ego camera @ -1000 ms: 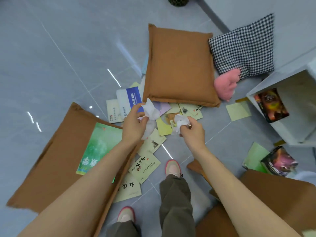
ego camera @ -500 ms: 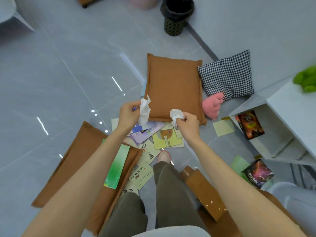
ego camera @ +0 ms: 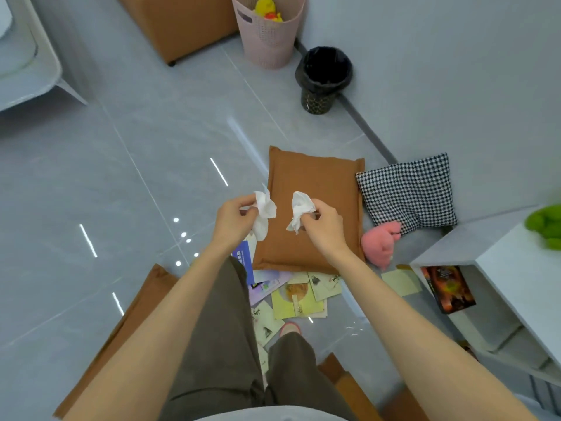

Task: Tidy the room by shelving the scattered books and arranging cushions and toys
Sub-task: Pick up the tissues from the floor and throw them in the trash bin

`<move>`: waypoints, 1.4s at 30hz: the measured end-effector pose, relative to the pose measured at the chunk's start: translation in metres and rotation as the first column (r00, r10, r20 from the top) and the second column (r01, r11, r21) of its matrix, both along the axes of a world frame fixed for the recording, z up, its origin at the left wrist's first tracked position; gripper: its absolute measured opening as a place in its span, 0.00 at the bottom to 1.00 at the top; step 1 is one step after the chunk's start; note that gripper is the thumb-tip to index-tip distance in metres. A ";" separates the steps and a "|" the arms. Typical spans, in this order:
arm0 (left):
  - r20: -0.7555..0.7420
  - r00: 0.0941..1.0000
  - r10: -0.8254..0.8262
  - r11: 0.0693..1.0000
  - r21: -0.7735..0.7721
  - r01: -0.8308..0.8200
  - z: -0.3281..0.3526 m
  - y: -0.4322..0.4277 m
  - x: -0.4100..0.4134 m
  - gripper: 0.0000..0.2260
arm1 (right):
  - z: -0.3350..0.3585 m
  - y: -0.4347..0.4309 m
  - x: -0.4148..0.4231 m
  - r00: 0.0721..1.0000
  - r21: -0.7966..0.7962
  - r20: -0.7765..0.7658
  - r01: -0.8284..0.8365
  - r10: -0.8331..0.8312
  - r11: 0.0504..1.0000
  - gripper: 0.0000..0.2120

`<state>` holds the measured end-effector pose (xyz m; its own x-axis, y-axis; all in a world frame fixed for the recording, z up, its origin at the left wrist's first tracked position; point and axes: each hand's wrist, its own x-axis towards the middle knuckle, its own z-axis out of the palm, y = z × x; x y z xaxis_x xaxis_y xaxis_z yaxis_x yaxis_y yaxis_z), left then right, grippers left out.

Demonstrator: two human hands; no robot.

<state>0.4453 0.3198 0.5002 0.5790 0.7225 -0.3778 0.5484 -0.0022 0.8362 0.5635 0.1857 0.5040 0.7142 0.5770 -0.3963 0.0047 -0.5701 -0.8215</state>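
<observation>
My left hand [ego camera: 235,218] pinches a crumpled white tissue [ego camera: 263,212]. My right hand [ego camera: 323,227] pinches a second white tissue [ego camera: 299,209]. Both are held up over a brown cushion [ego camera: 315,189] lying flat on the floor. Scattered books and cards [ego camera: 291,294] lie at the cushion's near edge. A checked cushion [ego camera: 406,192] and a pink plush toy [ego camera: 379,243] lie to the right. Another brown cushion [ego camera: 133,326] lies at lower left, partly hidden by my arm.
A black-lined waste bin [ego camera: 323,79] stands by the wall ahead, a pink basket [ego camera: 268,34] with toys behind it, a brown box [ego camera: 179,22] to its left. A white shelf unit [ego camera: 513,284] at right holds a dark book [ego camera: 449,288]; a green plush [ego camera: 546,226] sits on top.
I have stood up from the floor with a tissue in each hand. The view has risen and tilted forward, bringing the waste bin and the pink basket into sight.
</observation>
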 end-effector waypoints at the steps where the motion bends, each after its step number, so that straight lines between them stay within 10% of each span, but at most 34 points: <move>1: 0.003 1.000 -0.007 1.000 0.002 0.007 -0.002 0.009 0.007 0.11 | 0.000 0.011 0.007 1.000 0.008 0.003 -0.006 0.006 1.000 0.05; 20: -0.111 0.907 -0.407 0.913 -0.021 0.407 -0.011 0.398 0.255 0.13 | -0.012 0.371 0.204 0.936 -0.120 -0.023 0.347 -0.352 0.930 0.12; 42: -0.179 0.684 -0.707 0.686 0.061 0.725 -0.030 0.641 0.601 0.03 | -0.014 0.593 0.485 0.769 -0.162 0.272 0.629 -0.578 0.760 0.08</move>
